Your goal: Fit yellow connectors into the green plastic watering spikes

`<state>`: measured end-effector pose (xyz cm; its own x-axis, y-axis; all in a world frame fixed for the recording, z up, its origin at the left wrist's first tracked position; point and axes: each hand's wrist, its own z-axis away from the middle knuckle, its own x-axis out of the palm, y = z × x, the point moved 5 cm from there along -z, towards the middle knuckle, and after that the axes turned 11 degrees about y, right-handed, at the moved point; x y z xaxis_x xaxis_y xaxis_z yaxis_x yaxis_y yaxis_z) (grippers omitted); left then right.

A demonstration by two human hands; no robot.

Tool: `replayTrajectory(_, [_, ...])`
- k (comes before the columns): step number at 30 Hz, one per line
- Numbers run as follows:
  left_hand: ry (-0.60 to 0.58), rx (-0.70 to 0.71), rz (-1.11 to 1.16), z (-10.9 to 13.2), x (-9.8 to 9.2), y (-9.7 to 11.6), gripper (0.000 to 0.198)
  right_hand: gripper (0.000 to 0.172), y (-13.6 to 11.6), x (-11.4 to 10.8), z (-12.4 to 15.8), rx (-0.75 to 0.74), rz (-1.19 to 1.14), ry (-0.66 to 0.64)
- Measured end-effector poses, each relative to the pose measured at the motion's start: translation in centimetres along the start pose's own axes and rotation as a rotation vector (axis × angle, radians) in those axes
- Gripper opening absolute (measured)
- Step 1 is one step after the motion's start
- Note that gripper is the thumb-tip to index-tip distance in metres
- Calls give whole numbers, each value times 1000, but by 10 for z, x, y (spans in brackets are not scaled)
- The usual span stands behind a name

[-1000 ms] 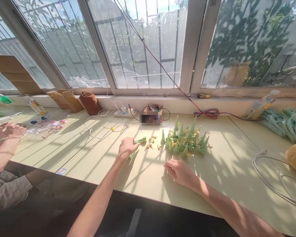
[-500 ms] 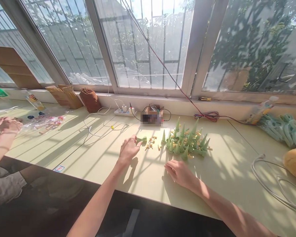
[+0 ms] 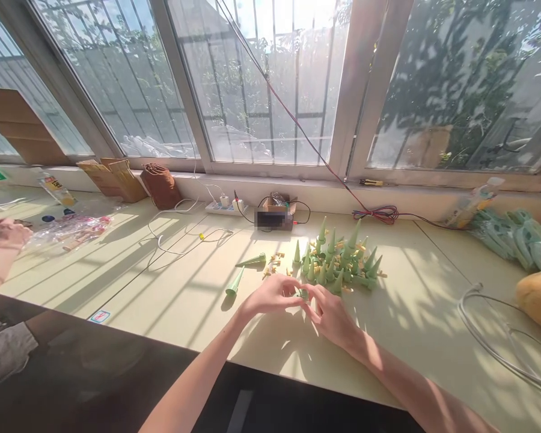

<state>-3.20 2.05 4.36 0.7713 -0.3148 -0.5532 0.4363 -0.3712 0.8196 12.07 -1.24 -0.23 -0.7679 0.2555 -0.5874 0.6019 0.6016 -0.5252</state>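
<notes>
My left hand (image 3: 270,294) and my right hand (image 3: 336,313) meet above the front part of the table, fingertips closed around a small green piece (image 3: 302,294). Fingers cover most of it, so its full shape is hidden. Left of my left hand, a green cone (image 3: 235,282) rests tilted on the table. Behind it another green cone (image 3: 252,260) lies on its side. Small yellow pieces (image 3: 277,260) lie just beyond my left hand. A dense group of green cones (image 3: 331,258), with yellow pieces among them, stands behind my right hand.
Along the back are a power strip (image 3: 225,208), a small box (image 3: 275,216), a brown bag (image 3: 160,185) and coiled wires (image 3: 381,214). A white cable (image 3: 473,313) loops at right. At far left, another person's hands (image 3: 9,234) are near plastic wrapping (image 3: 83,231).
My left hand has moved right, away from the lying green cone, to meet my right hand at the small green piece. The tilted cone now shows where my left hand was.
</notes>
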Motion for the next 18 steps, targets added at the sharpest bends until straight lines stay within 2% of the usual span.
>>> replayTrajectory(7, [-55,-149,332,3,-11,-7,49,28,2,-7,0,69,-41,134])
replayTrajectory(12, [-1,-126,610,6,-5,-13,43,26,3,-9,-1,89,-55,197])
replayTrajectory(18, [112,-119,649,1,7,-20,36,42,-1,-12,-1,-9,-46,264])
